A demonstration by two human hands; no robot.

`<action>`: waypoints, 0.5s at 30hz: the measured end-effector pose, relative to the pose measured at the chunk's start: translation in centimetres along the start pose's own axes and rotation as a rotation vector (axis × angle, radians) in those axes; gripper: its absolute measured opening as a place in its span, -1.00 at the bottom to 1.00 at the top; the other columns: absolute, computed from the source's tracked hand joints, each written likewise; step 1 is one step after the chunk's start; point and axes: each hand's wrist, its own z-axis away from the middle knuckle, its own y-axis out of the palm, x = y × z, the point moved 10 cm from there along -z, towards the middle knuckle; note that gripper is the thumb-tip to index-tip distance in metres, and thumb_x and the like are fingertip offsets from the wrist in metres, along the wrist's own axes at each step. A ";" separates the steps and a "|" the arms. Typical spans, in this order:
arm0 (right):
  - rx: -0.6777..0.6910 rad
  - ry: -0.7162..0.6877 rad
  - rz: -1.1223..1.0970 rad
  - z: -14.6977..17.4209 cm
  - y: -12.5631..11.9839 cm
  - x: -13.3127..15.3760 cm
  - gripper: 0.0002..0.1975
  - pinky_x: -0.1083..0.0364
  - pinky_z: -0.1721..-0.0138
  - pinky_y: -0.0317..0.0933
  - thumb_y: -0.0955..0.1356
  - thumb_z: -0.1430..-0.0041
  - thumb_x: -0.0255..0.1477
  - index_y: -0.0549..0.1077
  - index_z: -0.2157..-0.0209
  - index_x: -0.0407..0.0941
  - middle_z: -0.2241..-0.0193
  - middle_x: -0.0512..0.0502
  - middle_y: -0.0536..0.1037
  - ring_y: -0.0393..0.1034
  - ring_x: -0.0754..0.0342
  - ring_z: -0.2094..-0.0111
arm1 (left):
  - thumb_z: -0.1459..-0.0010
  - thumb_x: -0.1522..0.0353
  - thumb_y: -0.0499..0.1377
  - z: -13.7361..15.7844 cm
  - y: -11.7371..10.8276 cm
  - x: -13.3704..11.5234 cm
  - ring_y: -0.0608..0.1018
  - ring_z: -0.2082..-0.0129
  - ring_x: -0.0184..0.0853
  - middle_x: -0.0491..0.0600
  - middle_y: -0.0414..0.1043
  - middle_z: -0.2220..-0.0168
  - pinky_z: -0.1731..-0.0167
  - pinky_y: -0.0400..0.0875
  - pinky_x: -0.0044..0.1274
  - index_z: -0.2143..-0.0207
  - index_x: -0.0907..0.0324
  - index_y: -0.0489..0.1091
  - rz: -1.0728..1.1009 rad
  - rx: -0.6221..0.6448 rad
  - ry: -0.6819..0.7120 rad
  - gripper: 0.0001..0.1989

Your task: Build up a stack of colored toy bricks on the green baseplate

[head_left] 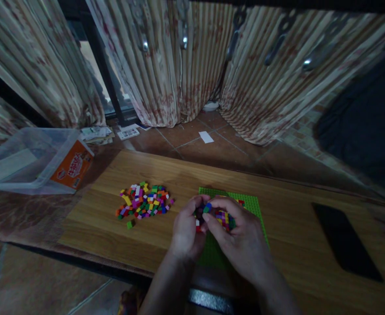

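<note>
Both hands meet over a green studded baseplate on the wooden board. My right hand pinches a small blue and green toy brick piece between thumb and forefinger. Curled beside it, my left hand cups several small bricks, a white and red one showing at its palm. Behind the right fingers, rows of colourful bricks sit on the baseplate, partly hidden. To the left lies a loose pile of small multicoloured bricks, with a lone light-green brick just in front of it.
A clear plastic bin with an orange label stands at the far left, near some papers. A black flat slab lies on the right of the wooden board. Striped curtains hang behind; a white card lies beyond the board.
</note>
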 end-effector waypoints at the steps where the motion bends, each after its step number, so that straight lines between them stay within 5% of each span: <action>1: -0.013 0.030 -0.011 0.0 -0.2 -0.4 -0.86 0.03 0.19 0.31 0.35 -0.16 -0.35 0.46 0.21 -0.01 0.24 -0.05 0.57 0.46 0.01 0.22 | 0.10 0.42 0.25 0.0 0.1 0.1 0.39 0.55 -0.52 -0.10 0.39 0.48 0.67 0.15 -0.71 0.47 0.29 0.46 -0.025 0.021 -0.002 -0.90; 6: -0.080 0.052 -0.051 0.0 -1.2 -1.5 -0.84 -0.01 0.08 0.29 0.33 -0.18 -0.34 0.46 0.20 -0.03 0.14 -0.09 0.53 0.43 -0.02 0.11 | 0.11 0.29 0.33 0.6 1.2 0.5 0.20 0.69 -0.59 -0.21 0.19 0.63 0.76 -0.15 -0.73 0.53 0.25 0.34 -0.128 0.148 -0.030 -0.75; 10: -0.059 0.011 -0.108 -0.2 -1.2 -2.0 -0.81 -0.06 -0.06 0.21 0.29 -0.23 -0.33 0.49 0.17 -0.01 -0.02 -0.11 0.44 0.33 -0.03 -0.05 | 0.08 0.25 0.35 1.4 2.4 0.6 0.16 0.70 -0.62 -0.21 0.18 0.63 0.75 -0.17 -0.75 0.50 0.25 0.32 -0.176 0.236 -0.066 -0.69; 15: -0.063 0.114 -0.275 -0.2 -1.0 -3.5 -0.73 -0.04 -0.03 0.23 0.24 -0.28 -0.29 0.53 0.13 0.00 0.02 -0.09 0.49 0.37 -0.01 0.00 | 0.09 0.28 0.37 1.5 2.5 0.1 0.17 0.68 -0.65 -0.17 0.28 0.55 0.75 -0.13 -0.76 0.46 0.26 0.32 -0.208 0.240 -0.030 -0.69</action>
